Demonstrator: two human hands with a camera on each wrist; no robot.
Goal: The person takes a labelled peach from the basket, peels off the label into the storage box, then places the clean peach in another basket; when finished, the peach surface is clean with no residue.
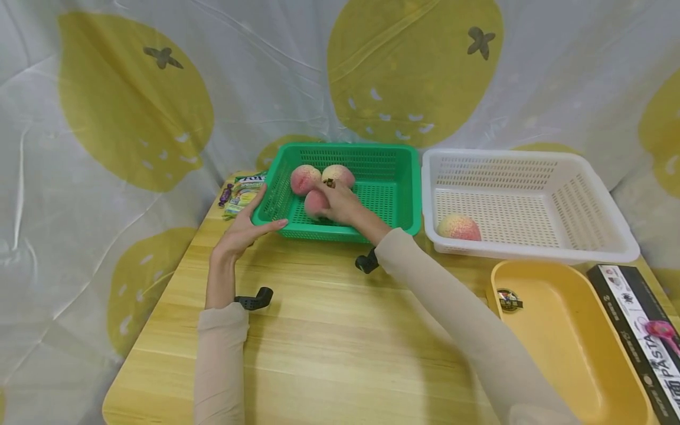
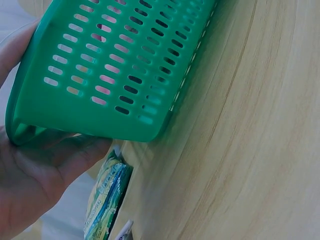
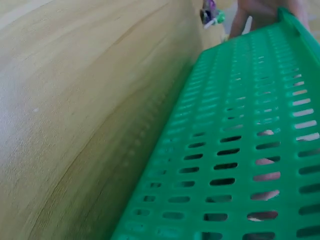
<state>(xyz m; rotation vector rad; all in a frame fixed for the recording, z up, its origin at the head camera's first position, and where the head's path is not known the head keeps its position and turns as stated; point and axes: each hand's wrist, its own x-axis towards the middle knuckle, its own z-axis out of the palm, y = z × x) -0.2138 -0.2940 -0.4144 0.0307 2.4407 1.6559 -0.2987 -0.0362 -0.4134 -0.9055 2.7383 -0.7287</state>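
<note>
Head view: sleeves nearest; right hand (image 1: 340, 203) grasps a peach (image 1: 316, 202) inside the green basket (image 1: 395, 221). Left hand (image 1: 247, 227) grips its corner.

Left wrist view: basket wall (image 2: 100, 75) pinched; it may tip if yanked.

Right wrist view: grip hidden; peach could slip.

Both arms are covered by long, close-fitting beige sleeves, the left sleeve (image 1: 220, 360) ending short of the wrist and the right sleeve (image 1: 457, 319) reaching nearly to the hand. A small black camera mount (image 1: 255, 298) is strapped under the left wrist, and a second black mount (image 1: 366, 262) is worn under the right. The left hand (image 1: 245, 227) and right hand (image 1: 340, 203) are left bare, without gloves or rings.
</note>
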